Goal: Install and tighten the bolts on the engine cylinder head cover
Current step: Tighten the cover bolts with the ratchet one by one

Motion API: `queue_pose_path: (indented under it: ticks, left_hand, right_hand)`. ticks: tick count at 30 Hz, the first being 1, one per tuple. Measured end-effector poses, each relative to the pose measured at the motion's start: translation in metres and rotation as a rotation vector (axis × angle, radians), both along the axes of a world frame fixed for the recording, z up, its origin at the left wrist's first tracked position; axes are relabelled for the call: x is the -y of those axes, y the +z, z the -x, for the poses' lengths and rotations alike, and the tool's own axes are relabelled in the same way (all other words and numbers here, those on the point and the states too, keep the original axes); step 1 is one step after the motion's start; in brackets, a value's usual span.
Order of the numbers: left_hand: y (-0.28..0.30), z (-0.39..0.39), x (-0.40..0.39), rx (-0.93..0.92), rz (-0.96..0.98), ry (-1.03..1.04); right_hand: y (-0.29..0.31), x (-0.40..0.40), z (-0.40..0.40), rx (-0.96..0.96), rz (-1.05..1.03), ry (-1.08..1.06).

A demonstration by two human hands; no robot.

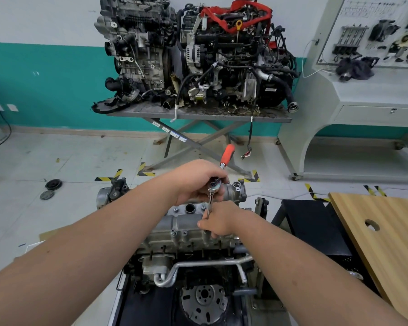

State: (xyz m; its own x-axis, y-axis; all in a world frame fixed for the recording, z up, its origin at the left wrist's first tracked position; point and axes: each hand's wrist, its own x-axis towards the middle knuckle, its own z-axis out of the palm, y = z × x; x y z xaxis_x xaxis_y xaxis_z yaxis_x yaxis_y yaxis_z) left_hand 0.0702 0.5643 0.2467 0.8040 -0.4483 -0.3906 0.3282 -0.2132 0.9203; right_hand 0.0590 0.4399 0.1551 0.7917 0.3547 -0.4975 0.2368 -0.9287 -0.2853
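Orange-handled ratchet wrench (222, 171) is standing over the aluminium cylinder head cover (186, 228), which is sitting atop the engine below the person. The left hand (199, 181) is gripping around the ratchet head, seemingly to steady it, while the right hand (218, 223) is pinching the extension bar (210, 203), probably guiding its socket onto a bolt hidden beneath.

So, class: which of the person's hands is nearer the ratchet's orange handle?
Left. The left hand grips the ratchet head just below the orange handle; the right hand holds the extension lower down.
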Motion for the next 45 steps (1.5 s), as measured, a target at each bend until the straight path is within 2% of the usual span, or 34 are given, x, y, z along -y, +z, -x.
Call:
queue_pose_path:
  ticks: [3,7,10,12,14,16,18,19,20,22,24,26,28,30,32,34,37,42,45]
  left_hand:
    - [0.006,-0.002,0.007,0.179,-0.284,-0.056]
    - [0.019,0.001,0.020,0.665,-0.826,-0.335]
    - [0.015,0.007,0.026,1.037,-1.077,-0.367]
    - [0.006,0.009,0.024,1.269,-1.119,-0.330]
    - [-0.007,0.009,0.017,1.505,-1.051,-0.351]
    - [-0.020,0.010,0.010,1.737,-0.849,-0.276]
    - [-0.028,0.012,0.008,1.850,-0.679,-0.110]
    - [-0.032,0.012,0.009,1.842,-0.633,-0.043]
    - [-0.037,0.012,0.009,1.794,-0.590,0.008]
    - [-0.046,0.015,0.009,1.540,-0.423,0.093]
    - [-0.056,0.022,0.009,1.209,-0.154,0.196]
    - [-0.061,0.030,0.016,0.988,0.074,0.314]
    - [-0.061,0.035,0.026,0.834,0.183,0.449]
    - [-0.059,0.035,0.030,0.595,0.282,0.568]
    - [-0.054,0.033,0.029,0.290,0.493,0.603]
    - [-0.047,0.032,0.026,0.083,0.658,0.588]
    - [-0.038,0.031,0.021,-0.021,0.616,0.558]
    - [-0.017,0.024,0.010,-0.019,0.215,0.354]
    - [-0.004,0.017,0.009,-0.001,0.013,0.229]
  right_hand:
    - [0.000,-0.004,-0.001,0.019,0.058,0.038]
    - [-0.002,-0.008,-0.001,0.026,0.057,0.016]
    - [-0.002,-0.005,-0.001,0.023,-0.007,-0.055]
    - [-0.001,-0.002,0.002,0.014,-0.042,-0.067]
    - [-0.002,-0.001,0.002,0.009,-0.078,-0.102]
    - [-0.003,-0.001,0.002,0.037,-0.056,-0.116]
    - [-0.002,-0.002,0.002,0.087,-0.003,-0.061]
    - [-0.003,-0.004,0.001,0.064,-0.050,-0.060]
    - [-0.002,-0.004,0.001,0.000,-0.203,-0.117]
    - [0.001,-0.002,0.003,-0.059,-0.445,-0.256]
    - [0.004,-0.001,0.001,-0.099,-0.264,-0.216]
    - [0.003,-0.003,0.000,-0.067,-0.057,-0.057]
    - [0.007,-0.004,0.000,-0.053,-0.006,0.007]
    - [0.007,-0.005,-0.002,-0.056,0.024,-0.002]
    - [0.007,-0.005,-0.004,-0.049,0.075,0.034]
    - [0.006,-0.006,-0.003,-0.004,0.097,0.056]
    - [0.002,-0.005,0.001,0.053,0.049,0.035]
    - [-0.003,-0.006,0.002,0.109,0.150,0.087]
    - [-0.006,-0.005,0.004,0.123,0.131,0.066]
